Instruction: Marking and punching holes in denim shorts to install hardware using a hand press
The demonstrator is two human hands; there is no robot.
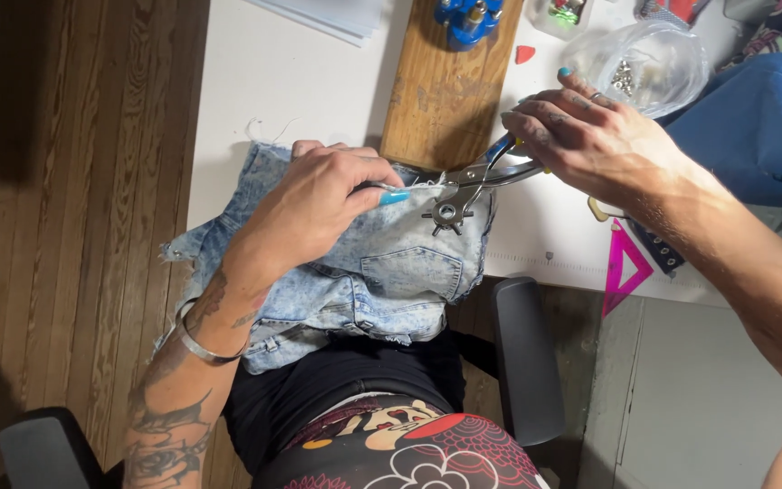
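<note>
A pair of light blue acid-washed denim shorts [382,276] lies over the front edge of the white table [273,81] and onto my lap. My left hand [319,204] presses on the denim and pinches its upper edge beside the punch head. My right hand [581,136] is closed around the handles of metal revolving punch pliers [463,190], whose jaws and star-shaped wheel sit on the waistband area of the shorts.
A worn wooden board [441,91] lies behind the shorts with a blue object [468,18] on it. A clear plastic bag of small metal parts [649,68] and blue fabric [758,127] are at the right. A pink triangle ruler [624,267] overhangs the edge. Black chair armrests [527,358] flank my lap.
</note>
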